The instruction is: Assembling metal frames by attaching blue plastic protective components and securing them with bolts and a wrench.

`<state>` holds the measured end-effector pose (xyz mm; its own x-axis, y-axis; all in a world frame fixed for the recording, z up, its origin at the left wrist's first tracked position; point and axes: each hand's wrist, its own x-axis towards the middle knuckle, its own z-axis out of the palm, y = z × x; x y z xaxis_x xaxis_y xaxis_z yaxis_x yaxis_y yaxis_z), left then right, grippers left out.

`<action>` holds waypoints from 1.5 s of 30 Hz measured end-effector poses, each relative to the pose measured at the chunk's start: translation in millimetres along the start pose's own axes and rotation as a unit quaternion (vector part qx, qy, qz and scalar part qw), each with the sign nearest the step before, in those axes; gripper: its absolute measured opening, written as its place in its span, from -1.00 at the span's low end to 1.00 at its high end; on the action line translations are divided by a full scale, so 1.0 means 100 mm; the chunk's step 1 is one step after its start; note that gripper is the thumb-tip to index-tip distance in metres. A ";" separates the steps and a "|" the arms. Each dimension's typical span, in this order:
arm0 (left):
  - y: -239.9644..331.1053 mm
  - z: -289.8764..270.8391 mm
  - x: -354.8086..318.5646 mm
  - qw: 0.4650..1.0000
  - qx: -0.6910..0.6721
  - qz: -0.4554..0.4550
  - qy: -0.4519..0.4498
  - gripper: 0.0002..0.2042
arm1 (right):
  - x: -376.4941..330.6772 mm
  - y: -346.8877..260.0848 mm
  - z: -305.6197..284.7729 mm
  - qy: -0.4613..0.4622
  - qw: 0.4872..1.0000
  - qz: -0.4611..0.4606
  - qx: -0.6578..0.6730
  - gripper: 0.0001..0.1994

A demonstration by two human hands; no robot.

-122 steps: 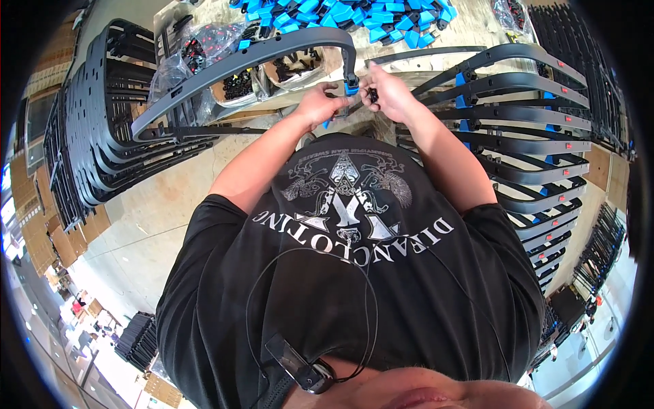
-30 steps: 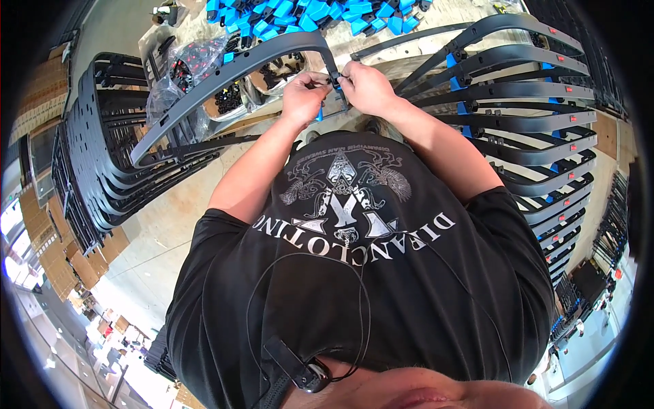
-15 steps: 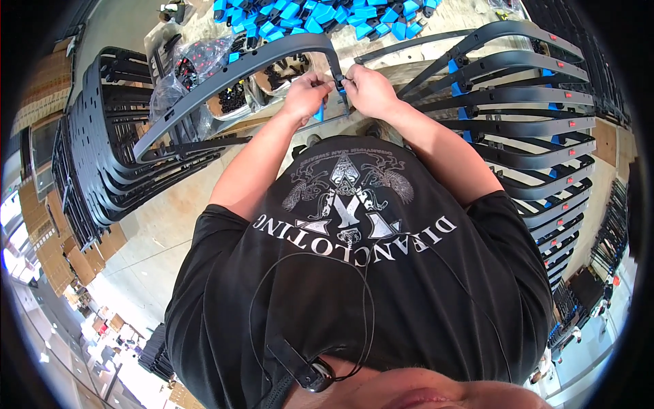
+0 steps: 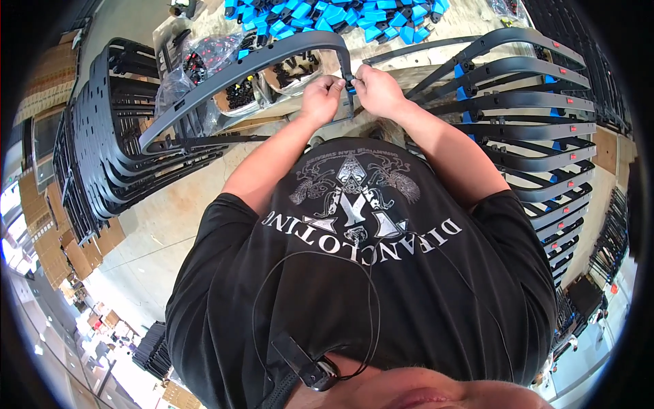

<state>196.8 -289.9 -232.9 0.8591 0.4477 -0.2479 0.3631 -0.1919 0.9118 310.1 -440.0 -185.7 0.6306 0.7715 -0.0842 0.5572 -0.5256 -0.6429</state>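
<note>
A curved black metal frame (image 4: 269,54) arches in front of me, its bent end coming down between my two hands. My left hand (image 4: 321,101) is closed in a pinch at the left side of that end, thumb and fingers together; what lies in its fingers is hidden. From the right, my right hand (image 4: 378,91) grips the same end of the frame with bent fingers. A small bit of blue (image 4: 351,86) shows between the fingertips of both hands, too little to tell its full shape.
Blue plastic pieces (image 4: 334,15) lie heaped on the far table. Behind the frame are an open box of black parts (image 4: 293,71) and a clear plastic bag (image 4: 178,92). Similar black frames are stacked at left (image 4: 102,143) and right (image 4: 538,129), the right ones with blue parts.
The blue piece that hung below my left hand no longer shows there. My left hand has moved up and right, closer to my right hand at the frame's end.
</note>
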 end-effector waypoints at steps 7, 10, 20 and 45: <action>0.48 -0.36 -0.28 0.987 0.157 0.044 -0.004 -0.70 | -0.24 0.11 0.08 -0.044 0.757 0.319 0.569 -0.68; 0.65 -0.57 -0.59 0.967 0.141 0.203 -0.059 -0.66 | -0.41 -0.16 -0.05 -0.138 0.615 0.302 0.715 -0.54; 0.65 -1.07 -0.93 0.916 0.288 0.268 -0.075 -0.70 | -0.36 -0.85 0.22 -0.181 0.584 0.224 0.759 -0.49; 0.43 -0.83 -1.26 0.906 -0.421 -0.033 -0.043 -0.68 | -0.82 -1.17 0.71 -0.273 0.703 0.183 0.631 -0.70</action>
<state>73.8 -282.3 -135.7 0.8838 0.3569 -0.3025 0.0425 0.5827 0.8116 154.8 -416.5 -157.8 0.1146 0.8709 -0.4779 -0.7274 -0.2540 -0.6374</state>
